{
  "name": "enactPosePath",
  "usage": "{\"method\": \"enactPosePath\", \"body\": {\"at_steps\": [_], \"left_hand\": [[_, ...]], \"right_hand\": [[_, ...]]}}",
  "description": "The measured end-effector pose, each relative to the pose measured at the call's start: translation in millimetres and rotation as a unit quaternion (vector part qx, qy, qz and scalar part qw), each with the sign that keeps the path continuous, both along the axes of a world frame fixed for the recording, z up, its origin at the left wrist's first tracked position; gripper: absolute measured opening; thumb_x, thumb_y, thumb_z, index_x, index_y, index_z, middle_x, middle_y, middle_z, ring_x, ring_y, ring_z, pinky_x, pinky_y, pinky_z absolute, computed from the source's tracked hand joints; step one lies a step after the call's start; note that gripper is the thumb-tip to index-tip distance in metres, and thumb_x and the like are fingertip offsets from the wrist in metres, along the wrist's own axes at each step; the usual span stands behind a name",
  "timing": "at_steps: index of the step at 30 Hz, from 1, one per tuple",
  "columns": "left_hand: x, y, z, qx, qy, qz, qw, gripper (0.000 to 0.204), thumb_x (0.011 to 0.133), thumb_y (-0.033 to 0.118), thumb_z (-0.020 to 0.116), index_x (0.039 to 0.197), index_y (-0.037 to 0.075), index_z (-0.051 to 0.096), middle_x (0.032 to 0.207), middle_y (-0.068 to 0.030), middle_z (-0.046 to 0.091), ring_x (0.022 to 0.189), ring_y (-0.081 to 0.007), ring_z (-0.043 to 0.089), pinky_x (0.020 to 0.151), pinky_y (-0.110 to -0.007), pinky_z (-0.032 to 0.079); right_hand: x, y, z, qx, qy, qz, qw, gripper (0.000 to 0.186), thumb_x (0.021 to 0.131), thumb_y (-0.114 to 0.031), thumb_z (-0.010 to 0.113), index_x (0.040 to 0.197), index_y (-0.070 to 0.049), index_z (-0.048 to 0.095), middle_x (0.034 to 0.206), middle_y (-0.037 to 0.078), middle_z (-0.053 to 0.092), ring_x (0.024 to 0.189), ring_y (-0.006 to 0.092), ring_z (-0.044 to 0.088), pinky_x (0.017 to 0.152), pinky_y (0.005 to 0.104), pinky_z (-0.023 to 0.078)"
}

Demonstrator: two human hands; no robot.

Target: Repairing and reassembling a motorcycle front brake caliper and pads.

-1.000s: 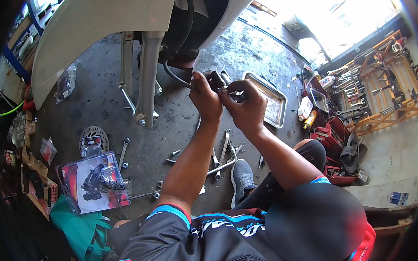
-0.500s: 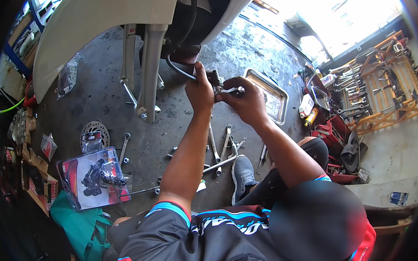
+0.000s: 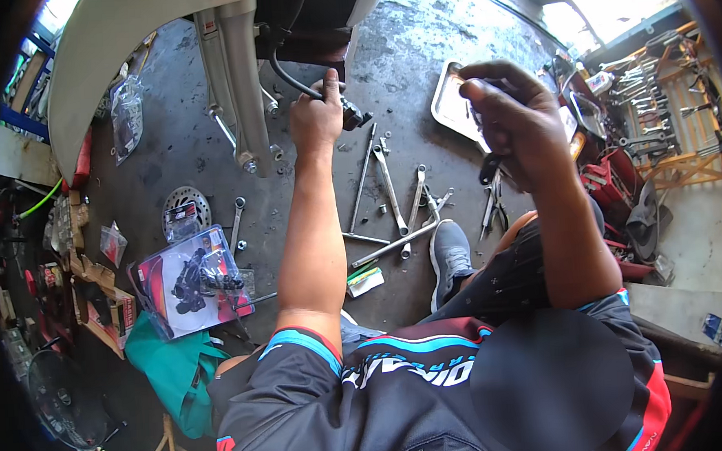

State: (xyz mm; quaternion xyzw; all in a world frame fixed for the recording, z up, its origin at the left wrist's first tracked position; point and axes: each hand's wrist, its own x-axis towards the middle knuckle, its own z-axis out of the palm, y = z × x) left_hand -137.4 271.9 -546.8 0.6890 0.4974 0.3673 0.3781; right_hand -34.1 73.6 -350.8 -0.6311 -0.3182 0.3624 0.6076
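Observation:
My left hand (image 3: 318, 121) is closed around a small dark brake caliper (image 3: 355, 116), thumb pointing up. A black hose (image 3: 286, 76) curves down from the motorcycle to the held part. To the right, apart from the caliper, my right hand (image 3: 523, 123) is raised with its fingers curled and thumb and forefinger close together. A black looped end (image 3: 489, 168) shows at the lower edge of that hand; what it belongs to is hidden. The silver fork leg (image 3: 244, 93) stands left of my left hand, beneath a pale fender (image 3: 115, 50).
Several wrenches (image 3: 389, 187) lie on the floor before my shoe (image 3: 452, 257). A metal tray (image 3: 446, 107) sits behind my right hand, with pliers (image 3: 493, 206) nearer me. At left are a brake disc (image 3: 186, 208) and a blister pack (image 3: 189, 288); a tool rack (image 3: 666, 120) stands right.
My right hand has come away from the caliper, moving right and toward me. My left hand still grips the caliper. The whole view has shifted.

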Motion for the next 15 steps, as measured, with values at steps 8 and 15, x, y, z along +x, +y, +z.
{"method": "enactPosePath", "body": {"at_steps": [8, 15], "left_hand": [[-26, 23, 4, -0.038, 0.158, 0.019, 0.986, 0.064, 0.091, 0.069, 0.043, 0.105, 0.013, 0.068, 0.105, -0.0149, 0.070, 0.105, -0.0376, 0.062, 0.089, -0.045, 0.048], [-16, 19, -10, 0.142, 0.185, 0.203, 0.951, 0.064, 0.089, 0.062, 0.056, 0.110, 0.001, 0.061, 0.091, -0.0209, 0.070, 0.089, -0.0389, 0.067, 0.079, -0.045, 0.053]], "right_hand": [[38, -15, 30, -0.032, -0.058, 0.095, 0.993, 0.029, 0.084, -0.022, 0.077, 0.102, -0.003, 0.067, 0.071, -0.004, 0.058, 0.047, -0.0005, 0.038, 0.041, 0.0178, 0.024], [110, -2, -31, -0.062, -0.097, 0.155, 0.981, 0.028, 0.082, -0.026, 0.079, 0.097, -0.005, 0.068, 0.073, -0.004, 0.059, 0.058, 0.0002, 0.044, 0.050, 0.0175, 0.031]]}}
